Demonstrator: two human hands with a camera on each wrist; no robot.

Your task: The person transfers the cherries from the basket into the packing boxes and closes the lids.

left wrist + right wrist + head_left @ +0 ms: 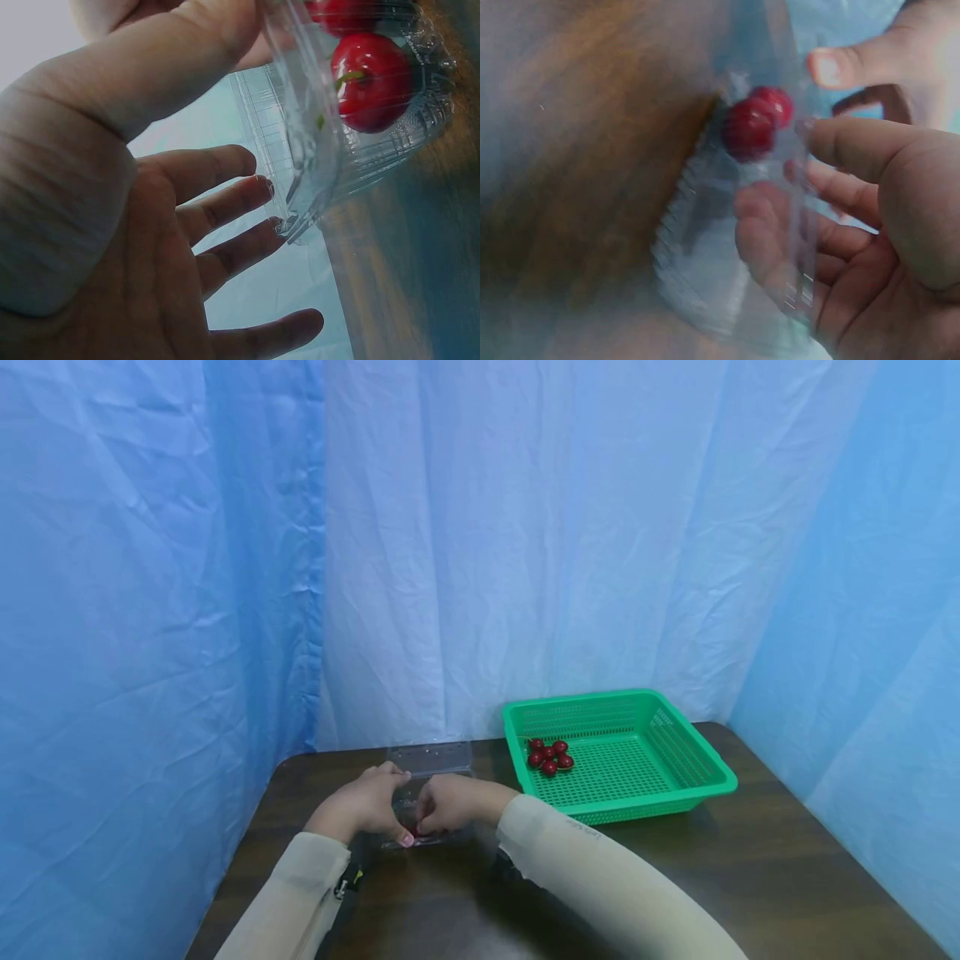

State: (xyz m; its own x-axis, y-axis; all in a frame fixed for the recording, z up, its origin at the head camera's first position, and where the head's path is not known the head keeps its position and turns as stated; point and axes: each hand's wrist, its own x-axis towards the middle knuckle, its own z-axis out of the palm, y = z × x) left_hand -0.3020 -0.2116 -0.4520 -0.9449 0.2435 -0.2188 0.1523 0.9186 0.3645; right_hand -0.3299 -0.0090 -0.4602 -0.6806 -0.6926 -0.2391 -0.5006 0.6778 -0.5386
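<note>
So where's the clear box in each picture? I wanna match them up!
Head: below the middle, a bit left, between the left hand and right hand; the box is partly hidden by them.
Left wrist: upper right, showing two red fruits.
Right wrist: around the middle, blurry, with two red fruits.
Shared landmark: the brown table, in all three.

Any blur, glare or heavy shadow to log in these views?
Right wrist: two red fruits and the clear container are blurred, likely by motion; left wrist: glints run along the container's walls and the upper left corner looks washed out; head: dark shadow on the table beneath the right sleeve.
</note>
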